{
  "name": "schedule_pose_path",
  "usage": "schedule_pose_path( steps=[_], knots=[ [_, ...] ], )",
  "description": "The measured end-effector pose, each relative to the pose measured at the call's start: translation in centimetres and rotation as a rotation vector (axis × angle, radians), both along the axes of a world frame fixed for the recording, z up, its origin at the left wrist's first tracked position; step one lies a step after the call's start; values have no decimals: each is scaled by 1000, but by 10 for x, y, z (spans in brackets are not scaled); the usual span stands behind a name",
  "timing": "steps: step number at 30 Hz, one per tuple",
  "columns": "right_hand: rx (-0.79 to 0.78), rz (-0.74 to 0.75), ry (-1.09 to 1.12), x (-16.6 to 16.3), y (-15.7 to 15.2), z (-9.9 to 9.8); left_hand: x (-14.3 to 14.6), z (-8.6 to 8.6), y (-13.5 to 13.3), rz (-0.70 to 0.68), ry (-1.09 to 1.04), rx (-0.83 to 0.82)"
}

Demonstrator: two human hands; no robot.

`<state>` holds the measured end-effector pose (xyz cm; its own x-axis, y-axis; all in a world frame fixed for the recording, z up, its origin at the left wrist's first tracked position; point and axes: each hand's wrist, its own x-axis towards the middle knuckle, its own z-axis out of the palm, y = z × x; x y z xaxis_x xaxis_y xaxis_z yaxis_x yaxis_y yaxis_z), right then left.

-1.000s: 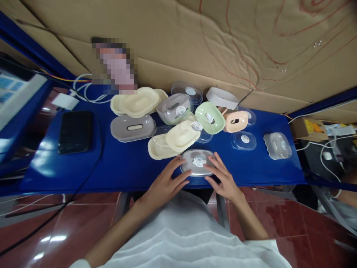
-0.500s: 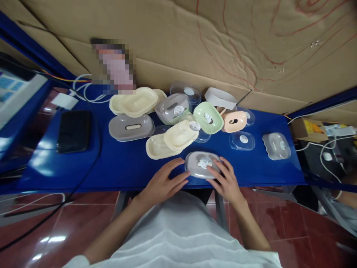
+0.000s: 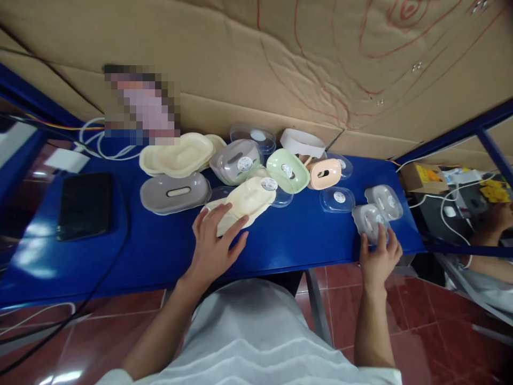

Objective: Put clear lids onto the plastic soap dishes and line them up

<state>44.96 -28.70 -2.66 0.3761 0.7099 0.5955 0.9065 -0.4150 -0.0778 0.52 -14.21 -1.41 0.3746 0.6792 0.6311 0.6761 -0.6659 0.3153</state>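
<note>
My right hand [image 3: 379,258] grips a grey soap box with a clear lid [image 3: 368,220] near the right end of the blue table [image 3: 132,251], beside another grey lidded box [image 3: 387,200]. My left hand [image 3: 214,243] lies flat with fingers spread, its fingertips on a cream soap dish [image 3: 246,198] in the middle of the table. Around it lie a grey tray [image 3: 174,191], cream trays [image 3: 176,156], a grey lidded box [image 3: 235,160], a green dish [image 3: 285,171], a peach dish [image 3: 324,172] and a clear lid [image 3: 337,198].
A black phone [image 3: 85,204] lies at the table's left, with white cables [image 3: 96,144] behind it. Cardboard sheets [image 3: 280,59] back the table. A white tray [image 3: 302,142] leans at the back. Another person's arm [image 3: 487,262] shows at far right, near a cardboard box [image 3: 424,178].
My right hand carried the grey lidded box from the table's middle to the right end, beside the other grey box. My left hand moved up onto the cream dish.
</note>
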Motion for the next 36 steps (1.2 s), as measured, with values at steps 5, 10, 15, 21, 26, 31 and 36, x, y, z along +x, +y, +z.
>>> schedule_pose_path(
  steps=[5, 10, 15, 21, 26, 31, 36],
  knots=[
    [17, -26, 36, 0, 50, 4, 5, -7, 3, -2, 149, -27],
    [-39, 440, 161, -83, 106, 29, 4, -5, 5, -19, 69, 35],
    [-235, 865, 98, -168, 131, 45, 3, 5, -19, -181, 74, -18],
    [-366, 969, 81, -172, 116, 29, 6, -2, -49, -437, 129, -173],
    [-367, 896, 161, -147, 86, 20, 7, -6, -46, -499, 150, -236],
    [-250, 807, 192, -142, 71, 16, 9, -5, -45, -497, 141, -226],
    [-133, 723, 160, -139, 100, 23, 4, -2, -47, -470, 126, -237]
  ],
)
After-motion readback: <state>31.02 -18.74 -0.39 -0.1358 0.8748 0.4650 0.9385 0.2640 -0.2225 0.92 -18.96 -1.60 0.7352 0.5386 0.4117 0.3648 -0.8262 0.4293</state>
